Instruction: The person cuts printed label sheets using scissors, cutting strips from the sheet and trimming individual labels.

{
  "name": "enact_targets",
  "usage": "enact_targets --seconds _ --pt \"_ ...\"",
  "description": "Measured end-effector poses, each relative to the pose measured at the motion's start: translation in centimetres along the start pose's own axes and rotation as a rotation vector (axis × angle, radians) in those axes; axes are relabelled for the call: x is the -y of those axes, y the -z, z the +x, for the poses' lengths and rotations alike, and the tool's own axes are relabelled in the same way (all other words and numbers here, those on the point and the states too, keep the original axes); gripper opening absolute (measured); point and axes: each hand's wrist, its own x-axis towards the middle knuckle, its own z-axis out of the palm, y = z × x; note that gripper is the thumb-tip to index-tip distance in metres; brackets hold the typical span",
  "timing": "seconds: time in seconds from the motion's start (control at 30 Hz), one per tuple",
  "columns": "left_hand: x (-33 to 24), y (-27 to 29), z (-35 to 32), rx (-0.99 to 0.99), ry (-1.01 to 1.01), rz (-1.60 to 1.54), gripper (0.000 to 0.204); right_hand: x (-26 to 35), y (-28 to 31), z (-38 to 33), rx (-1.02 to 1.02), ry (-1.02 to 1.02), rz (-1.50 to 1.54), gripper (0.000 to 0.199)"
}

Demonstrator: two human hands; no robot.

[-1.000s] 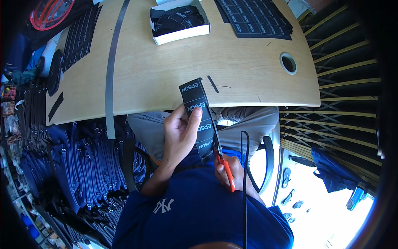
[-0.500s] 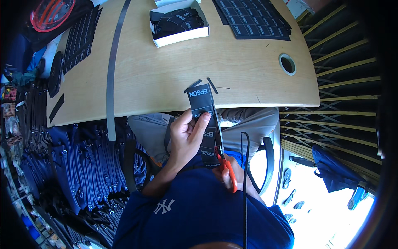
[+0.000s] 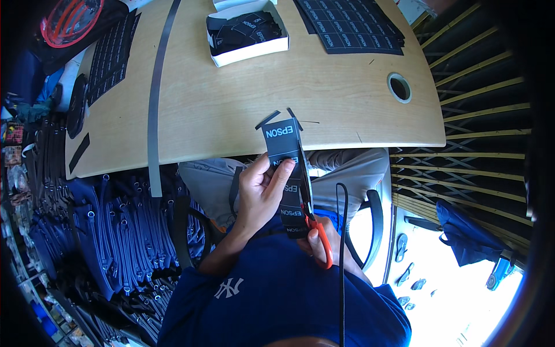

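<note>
My left hand pinches a black strip of printed labels between thumb and fingers, upright over my lap by the table's near edge. In my right hand is a pair of scissors with orange handles. Their long dark blades run along the strip's right edge, with a thin sliver at that side near the top. My right fingers are partly hidden behind the handles and the strip. Thin black offcuts lie on the table just beyond the strip.
On the wooden table stand a white box of cut black labels and, at back right, uncut label sheets. More sheets lie left. A grey strap hangs over the edge. Blue straps hang lower left; a folding gate stands right.
The scissor handles have shifted slightly right and the strip has moved a little. My left hand keeps its pinch on the strip.
</note>
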Motion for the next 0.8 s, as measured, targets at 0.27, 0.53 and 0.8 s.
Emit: enact_targets --seconds 0.27,0.53,0.8 --pt "-0.3 0.3 0.1 0.016 0.021 -0.010 0.011 0.5 0.3 -0.1 0.041 0.020 -0.015 0.054" --pt "-1.3 0.2 1.0 0.006 0.039 -0.205 0.011 -0.1 0.4 0.0 0.028 0.102 -0.119 0.049" --pt "-1.4 -0.2 1.0 -0.070 -0.036 -0.043 0.011 -0.3 0.1 0.3 -0.010 0.175 -0.126 0.059"
